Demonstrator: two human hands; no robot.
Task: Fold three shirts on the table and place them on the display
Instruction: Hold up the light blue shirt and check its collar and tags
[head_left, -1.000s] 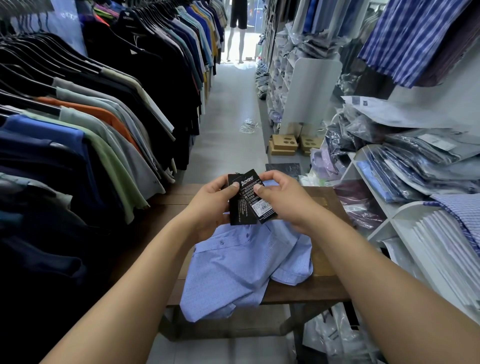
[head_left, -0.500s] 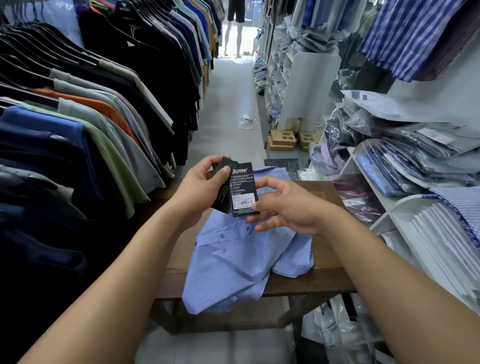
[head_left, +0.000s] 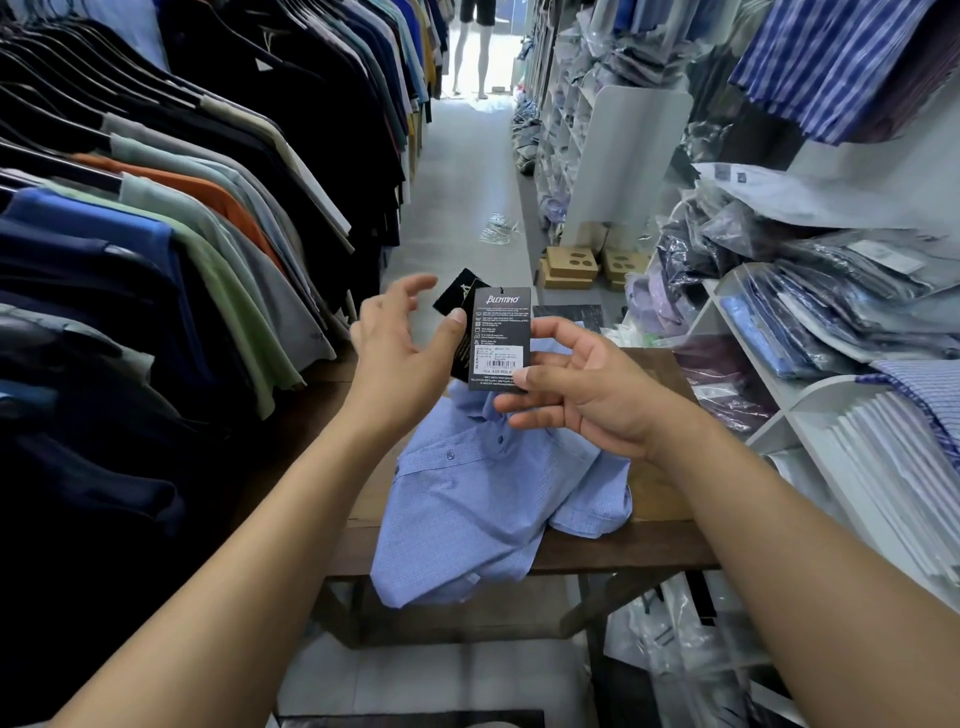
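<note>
Shirt (head_left: 483, 499) collar far, hem overhanging table (head_left: 597, 551), right hand (head_left: 587, 400) pinching tag (head_left: 498, 338), left hand (head_left: 400, 353) spread

The light blue shirt (head_left: 483, 499), finely checked with small buttons down the front, lay crumpled and unfolded on the wooden table (head_left: 649, 551), its hem spilling over the near edge. Its black hang tag (head_left: 501, 338), printed BLENTINO with a white price sticker, stood upright above the shirt, pinched in my right hand (head_left: 587, 395). A second black tag (head_left: 460, 293) showed behind it.
</note>
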